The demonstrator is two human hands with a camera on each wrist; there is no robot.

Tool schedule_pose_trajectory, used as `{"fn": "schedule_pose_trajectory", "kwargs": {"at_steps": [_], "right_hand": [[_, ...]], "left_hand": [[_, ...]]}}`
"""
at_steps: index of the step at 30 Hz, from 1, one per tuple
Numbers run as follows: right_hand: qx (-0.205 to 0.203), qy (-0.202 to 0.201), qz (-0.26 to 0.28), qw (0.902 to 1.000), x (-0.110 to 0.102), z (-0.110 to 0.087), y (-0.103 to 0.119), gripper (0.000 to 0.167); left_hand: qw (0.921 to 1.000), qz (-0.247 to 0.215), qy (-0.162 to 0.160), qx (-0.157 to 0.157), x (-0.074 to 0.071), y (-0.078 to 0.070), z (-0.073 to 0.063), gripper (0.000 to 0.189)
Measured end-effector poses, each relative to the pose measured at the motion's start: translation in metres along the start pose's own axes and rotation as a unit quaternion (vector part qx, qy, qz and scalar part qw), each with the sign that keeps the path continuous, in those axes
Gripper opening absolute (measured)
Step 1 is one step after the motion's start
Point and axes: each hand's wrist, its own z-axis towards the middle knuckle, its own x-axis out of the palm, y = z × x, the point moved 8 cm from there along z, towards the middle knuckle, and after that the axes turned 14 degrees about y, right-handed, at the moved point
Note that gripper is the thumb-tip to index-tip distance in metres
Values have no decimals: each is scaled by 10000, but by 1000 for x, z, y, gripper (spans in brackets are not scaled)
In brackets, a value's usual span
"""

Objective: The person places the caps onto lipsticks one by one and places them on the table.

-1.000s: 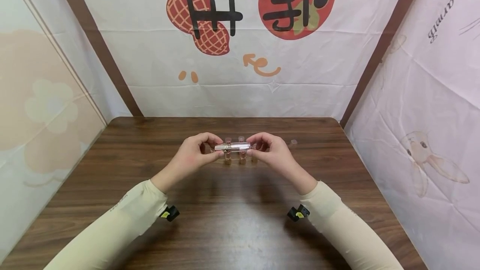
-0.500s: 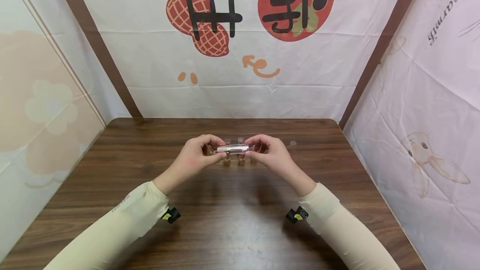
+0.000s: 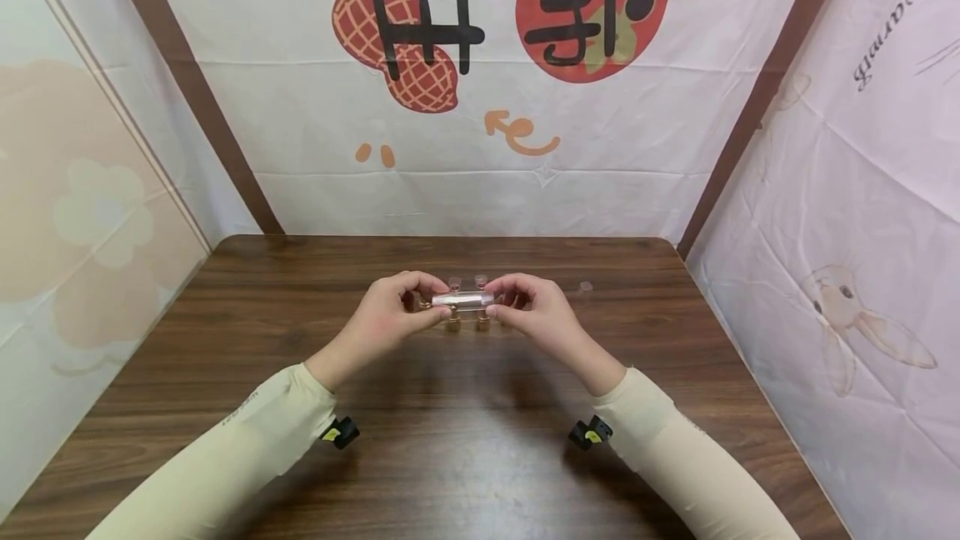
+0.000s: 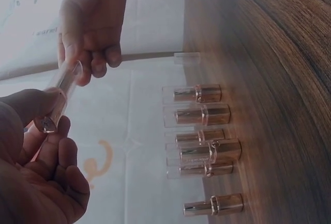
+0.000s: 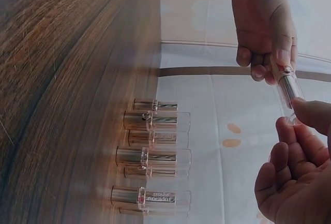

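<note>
A shiny rose-gold lipstick (image 3: 462, 300) with a clear cap lies level between my two hands, above the table. My left hand (image 3: 390, 305) pinches its metallic base end between thumb and fingers. At the other end, my right hand (image 3: 536, 307) pinches the clear cap (image 5: 292, 116), which sits around the lipstick's inner tube. Whether the cap is fully seated I cannot tell. Beyond the hands, several similar lipsticks (image 4: 204, 114) stand upright on the table, most under clear caps. One lipstick (image 4: 213, 205) at the end of the group has no cap. Some are partly hidden behind the hands in the head view.
On the brown wooden table (image 3: 465, 457), a loose clear cap (image 3: 586, 287) stands to the right of the group. A printed white cloth wall (image 3: 465, 198) rises behind the table, and further cloth walls close off both sides.
My hands have come slightly closer together, and the right hand has shifted a little left. The capped lipstick between them spans a shorter length than before. The standing lipsticks have not moved.
</note>
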Motion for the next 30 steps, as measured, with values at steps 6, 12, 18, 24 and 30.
{"fn": "schedule_pose_trajectory", "kwargs": {"at_steps": [6, 12, 18, 24, 30], "right_hand": [[99, -15, 188, 9998, 1, 0, 2, 21], [-23, 72, 67, 9999, 0, -1, 8, 22], [-478, 39, -246, 9985, -4, 0, 21, 19], [-894, 60, -864, 9922, -4, 1, 32, 21], [-1206, 52, -1862, 9751, 2, 4, 39, 23]], "left_hand": [[9999, 50, -26, 96, 0, 1, -1, 21], [9996, 231, -26, 128, 1, 2, 0, 21], [9935, 997, -141, 536, 3, -3, 1, 22], [9882, 1392, 56, 633, 8, -3, 3, 33], [9862, 1606, 154, 375, 5, 10, 8, 37]]}}
